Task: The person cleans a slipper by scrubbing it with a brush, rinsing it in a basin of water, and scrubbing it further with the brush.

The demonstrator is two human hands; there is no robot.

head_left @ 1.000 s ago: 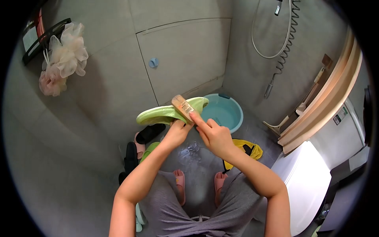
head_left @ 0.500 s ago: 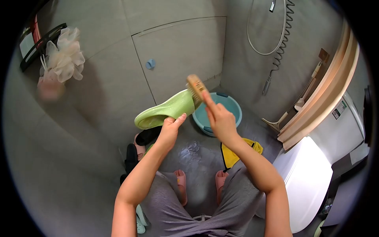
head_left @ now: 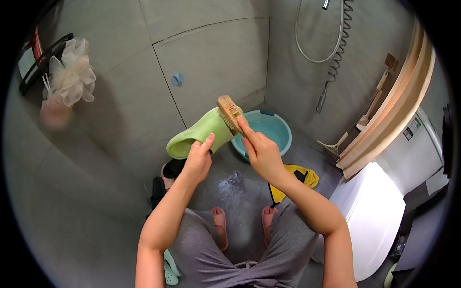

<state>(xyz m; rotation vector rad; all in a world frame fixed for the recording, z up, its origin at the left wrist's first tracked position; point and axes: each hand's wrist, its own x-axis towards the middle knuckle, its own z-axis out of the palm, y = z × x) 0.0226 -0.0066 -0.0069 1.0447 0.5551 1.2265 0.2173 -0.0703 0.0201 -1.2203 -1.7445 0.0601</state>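
Note:
A light green slipper (head_left: 200, 131) is held up in the air, its foot opening toward the lower left. My left hand (head_left: 199, 158) is closed on its near side, thumb on the outside. In my right hand (head_left: 262, 153) is a wooden scrub brush (head_left: 229, 111), the index finger stretched along its back. The bristles touch the front end of the slipper, partly hidden behind the wooden back. Just beyond my right hand, a teal basin (head_left: 277, 130) with water in it stands on the floor.
A yellow and black cloth (head_left: 307, 176) lies on the floor right of a wet, foamy patch (head_left: 231, 182). Dark and pink slippers (head_left: 158, 190) are at the left wall. A white toilet (head_left: 367, 221) stands at the right, below a folded screen (head_left: 408, 101). A shower hose (head_left: 331, 60) hangs behind.
The brush has moved slightly left and down, now lying over the slipper's front end. The slipper has tilted a little, and the whole view has shifted slightly.

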